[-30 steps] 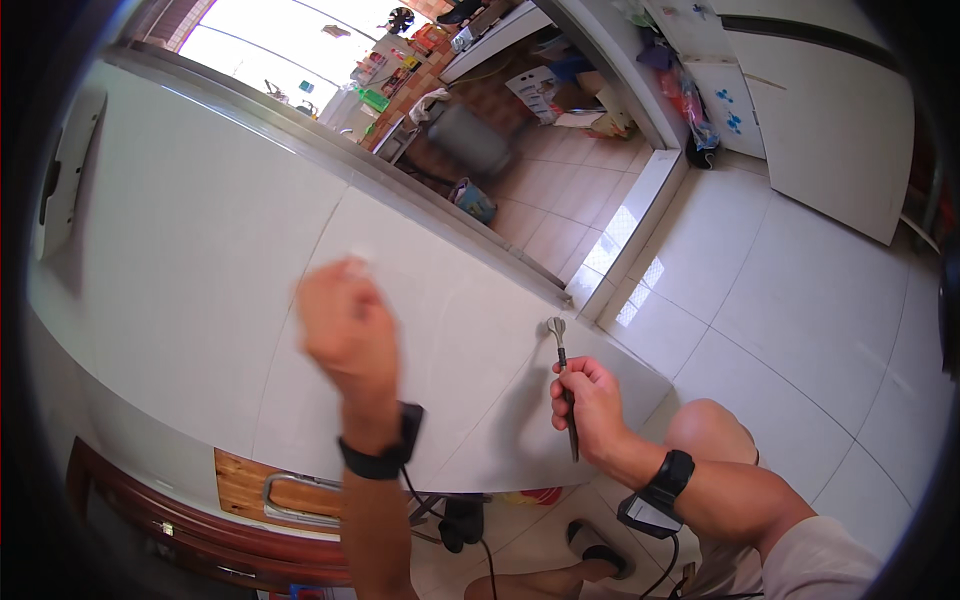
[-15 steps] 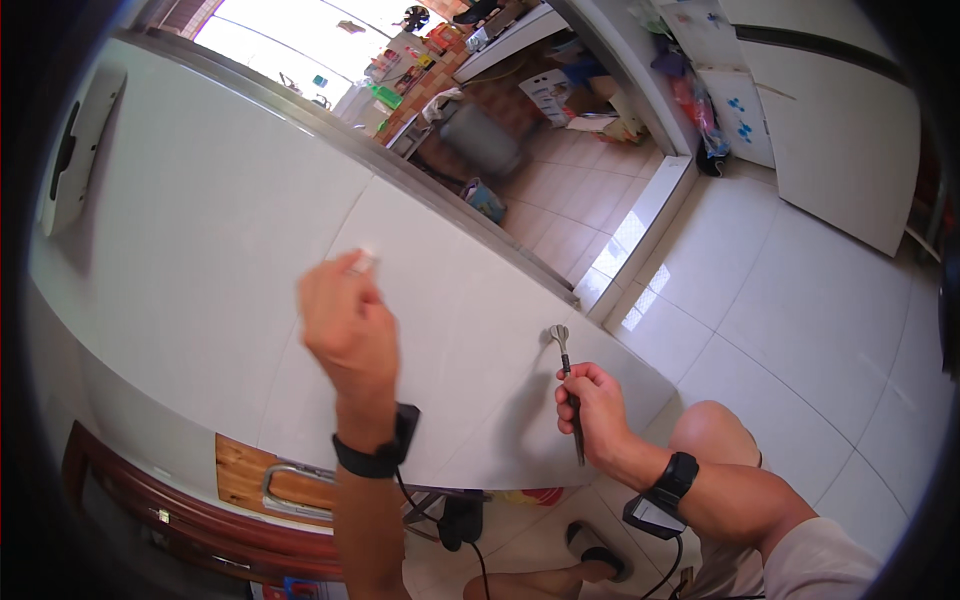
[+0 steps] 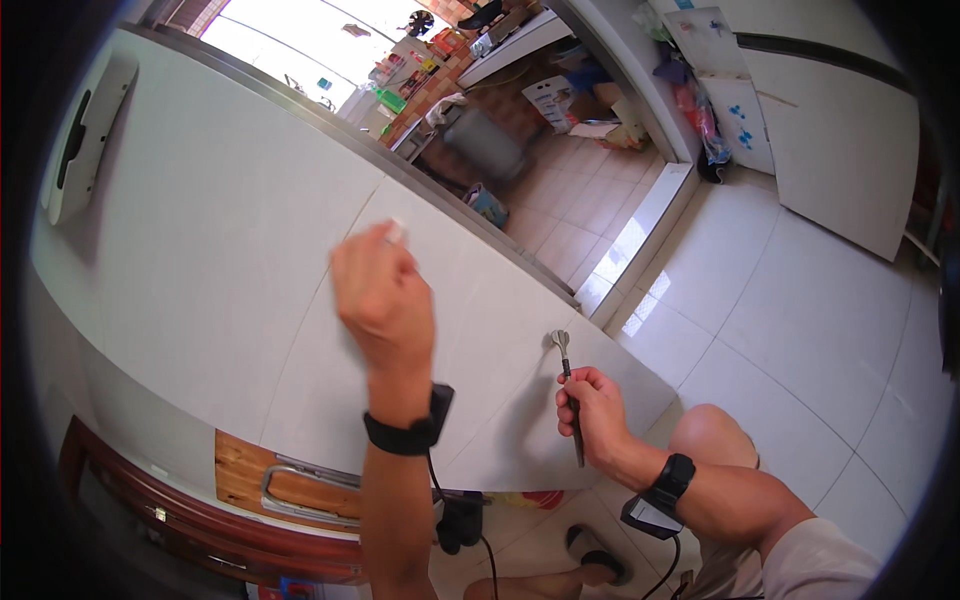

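Observation:
My left hand is closed around a small white item at its fingertips, too blurred to identify, over the large white tiled surface. My right hand, lower right, grips a metal tool with a dark handle and a silver, wrench-like head pointing up toward the doorway's edge; the head is at or just above the surface, but I cannot tell whether it touches. A white fixture sits at the surface's far left.
A framed doorway shows a kitchen with a grey cylinder, boxes and bottles. At right are white tiled floor and a white cabinet. Dark red woodwork lies at lower left. My knee, sandalled foot and black cables are below.
My left hand has shifted right and upward with the small white item. My right hand and tool have moved only slightly downward in the view, along with a small shift of the scene.

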{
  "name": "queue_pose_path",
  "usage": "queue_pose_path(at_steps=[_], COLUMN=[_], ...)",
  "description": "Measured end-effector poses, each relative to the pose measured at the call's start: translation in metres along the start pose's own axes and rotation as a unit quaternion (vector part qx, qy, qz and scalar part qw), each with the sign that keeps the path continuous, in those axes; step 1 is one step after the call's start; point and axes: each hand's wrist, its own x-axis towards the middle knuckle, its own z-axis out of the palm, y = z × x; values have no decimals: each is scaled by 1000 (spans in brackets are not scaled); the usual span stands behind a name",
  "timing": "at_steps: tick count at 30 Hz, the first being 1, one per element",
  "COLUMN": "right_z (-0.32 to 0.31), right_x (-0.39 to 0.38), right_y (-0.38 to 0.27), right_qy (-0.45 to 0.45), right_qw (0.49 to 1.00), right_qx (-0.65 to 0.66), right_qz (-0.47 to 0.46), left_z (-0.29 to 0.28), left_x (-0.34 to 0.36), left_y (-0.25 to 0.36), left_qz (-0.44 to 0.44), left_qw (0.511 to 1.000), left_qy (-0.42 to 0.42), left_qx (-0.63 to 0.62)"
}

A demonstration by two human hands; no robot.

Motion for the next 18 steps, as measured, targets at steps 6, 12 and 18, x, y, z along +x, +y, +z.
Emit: queue_pose_path(at_steps=[6,12,18], right_z=[-2,4,2], right_x=[2,-1,-2], right_y=[4,1,-2], right_qy=[-11,-9,-15], right_qw=[1000,999,1000], right_qx=[13,37,23], right_qz=[10,-10,11], left_z=[8,3,-24], left_x=[24,-88,-92], left_y=[-1,41,9], left_qz=[-69,19,9], left_qw=[996,986,997], left_qy=[55,-136,-75], left_qx=[-9,-90,-13])
